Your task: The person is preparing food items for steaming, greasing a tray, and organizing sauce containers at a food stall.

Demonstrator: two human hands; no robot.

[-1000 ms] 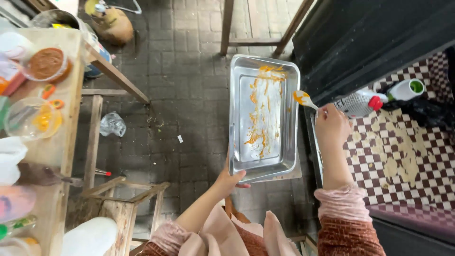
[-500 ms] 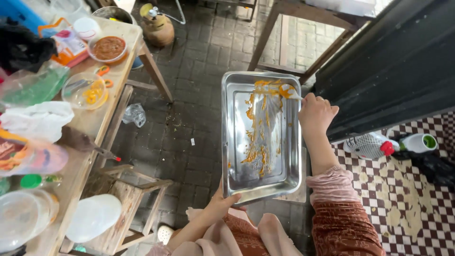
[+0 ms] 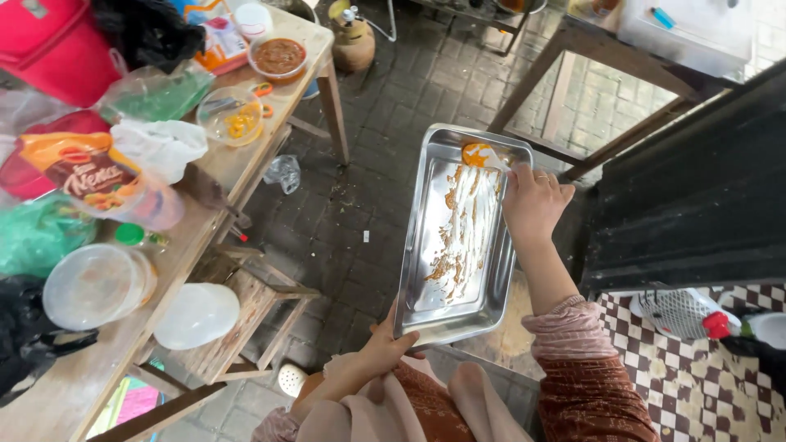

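A rectangular steel tray (image 3: pixel 426 270) smeared with orange sauce is held tilted over the paved floor. My left hand (image 3: pixel 385 348) grips its near edge from below. My right hand (image 3: pixel 532 200) is over the tray's far right side, shut on a white spatula (image 3: pixel 490 158). The spatula's blade sits at the far end of the tray against a lump of orange sauce (image 3: pixel 473 152). Pale scraped streaks run down the middle of the tray.
A wooden table (image 3: pixel 262 135) on the left carries bowls of sauce (image 3: pixel 278 56), plastic bags, lidded tubs (image 3: pixel 94 286) and a red bin (image 3: pixel 49 45). A stool (image 3: pixel 246 319) stands below it. A dark cabinet (image 3: pixel 696 180) is on the right, with checkered floor beside it.
The view has swung right to left, bringing the table into sight. My right hand has pushed the spatula along the tray to its far end, leaving pale scraped streaks.
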